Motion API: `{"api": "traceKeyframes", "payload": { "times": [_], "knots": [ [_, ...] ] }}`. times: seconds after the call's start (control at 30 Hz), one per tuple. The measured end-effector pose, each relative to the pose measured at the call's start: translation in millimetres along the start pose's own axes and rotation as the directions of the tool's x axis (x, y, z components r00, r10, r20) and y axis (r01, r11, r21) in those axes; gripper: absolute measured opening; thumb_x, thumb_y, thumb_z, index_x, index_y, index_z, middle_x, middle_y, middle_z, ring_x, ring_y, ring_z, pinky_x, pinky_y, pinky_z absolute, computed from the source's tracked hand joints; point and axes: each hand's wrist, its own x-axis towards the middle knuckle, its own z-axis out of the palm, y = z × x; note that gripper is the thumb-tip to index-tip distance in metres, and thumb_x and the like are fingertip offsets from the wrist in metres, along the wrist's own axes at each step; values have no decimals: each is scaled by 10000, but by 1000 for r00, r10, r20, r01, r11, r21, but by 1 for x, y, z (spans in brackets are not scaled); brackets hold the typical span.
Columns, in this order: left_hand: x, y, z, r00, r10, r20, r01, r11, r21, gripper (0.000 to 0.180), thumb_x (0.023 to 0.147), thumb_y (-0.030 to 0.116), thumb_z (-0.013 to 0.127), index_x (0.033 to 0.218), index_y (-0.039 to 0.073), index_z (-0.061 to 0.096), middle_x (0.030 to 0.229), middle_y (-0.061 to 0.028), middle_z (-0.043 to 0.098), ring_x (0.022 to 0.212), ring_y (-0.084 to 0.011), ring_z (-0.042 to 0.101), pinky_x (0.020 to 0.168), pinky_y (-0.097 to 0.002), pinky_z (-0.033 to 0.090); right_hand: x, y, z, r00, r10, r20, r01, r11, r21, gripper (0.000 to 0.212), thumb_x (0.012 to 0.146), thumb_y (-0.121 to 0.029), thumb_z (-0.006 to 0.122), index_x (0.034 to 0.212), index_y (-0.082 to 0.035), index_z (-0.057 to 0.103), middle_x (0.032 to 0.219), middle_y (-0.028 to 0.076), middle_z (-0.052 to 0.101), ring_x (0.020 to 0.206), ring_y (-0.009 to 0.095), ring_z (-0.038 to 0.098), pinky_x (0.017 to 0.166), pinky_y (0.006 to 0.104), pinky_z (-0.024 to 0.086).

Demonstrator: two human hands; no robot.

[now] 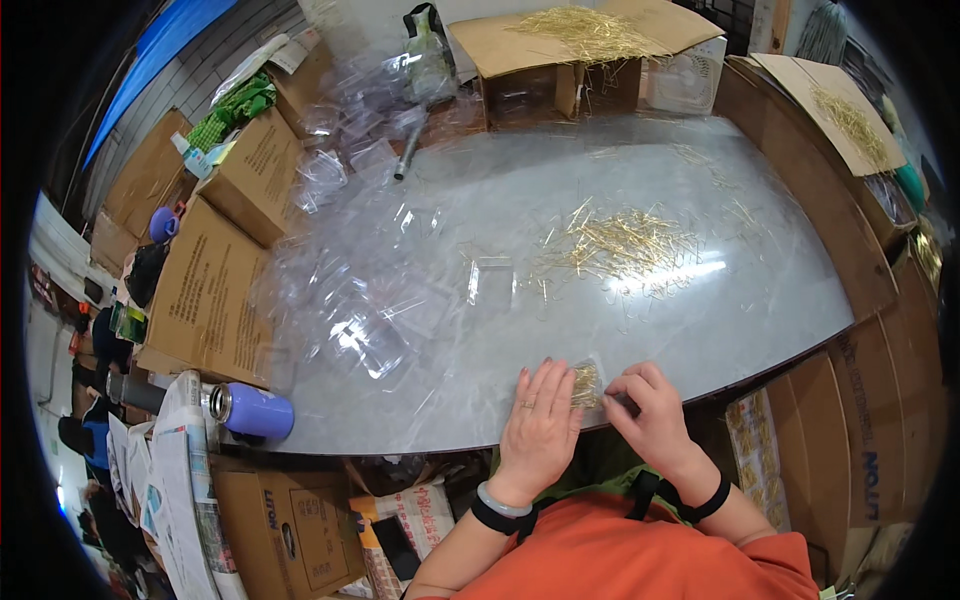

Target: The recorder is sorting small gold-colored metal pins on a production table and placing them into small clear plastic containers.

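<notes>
Gold wires (635, 243), glossy grey table (480, 350), cardboard boxes (205, 290)

Illumination is bright over the grey tabletop (480, 385); an elongated white glare streak overlaps the gold wires (625, 240), and hot spots mark the clear plastic pieces (370, 345). Straight edges bend toward the black rim; far-left detail is soft

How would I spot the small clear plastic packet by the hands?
Find the near edge of the shiny grey table. The packet lies between the left hand and right hand. Unlike the clear plastic packaging farther left, it holds thin gold wire pieces.
</notes>
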Motion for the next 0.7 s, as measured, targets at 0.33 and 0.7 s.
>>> {"api": "traceKeyframes", "payload": {
  "times": [0.33,0.7],
  "knots": [
    [-2,-1,1,1000,9,-17,-8,1000,21,497,955,128,637,1409,-29,508,1478,-205,489,1405,-400,449,1200,-563,314,16,-3,13,968,-238,-78,225,963,-147,257,853,-47,739,1106,-59,697,983,119,641,973,344,612,843,423,501],
    [2,-1,-5,999,16,40,-15,999,-30,538,914,112,678,1402,-38,509,1481,-220,475,1400,-427,443,1189,-568,329,14,8,22,982,-190,-9,187,974,-127,262,854,-88,734,1108,-64,676,1089,133,598,1024,353,570,897,450,475]
  ]
}}
